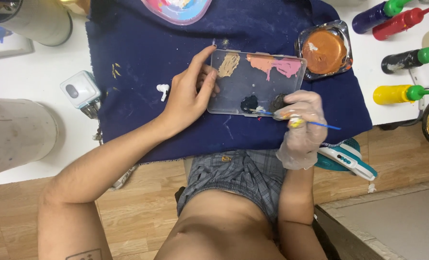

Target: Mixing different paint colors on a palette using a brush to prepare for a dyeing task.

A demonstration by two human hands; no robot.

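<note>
A clear rectangular plastic palette (257,91) lies on a dark blue cloth (142,58), smeared with tan, pink and dark blue paint. My left hand (191,91), bare, holds the palette's left edge steady with the fingers spread along it. In a thin transparent glove, my right hand (302,123) grips a slim blue-handled paintbrush (320,124). The brush tip rests in the dark blue blob at the palette's near edge.
A glass dish of orange-brown paint (325,50) sits right of the palette. Squeeze bottles, yellow (399,94), black (407,60), red (402,21) and dark blue (375,14), lie at the right. A white earbud (163,90), a pale case (79,90) and grey cylinders (17,130) are left.
</note>
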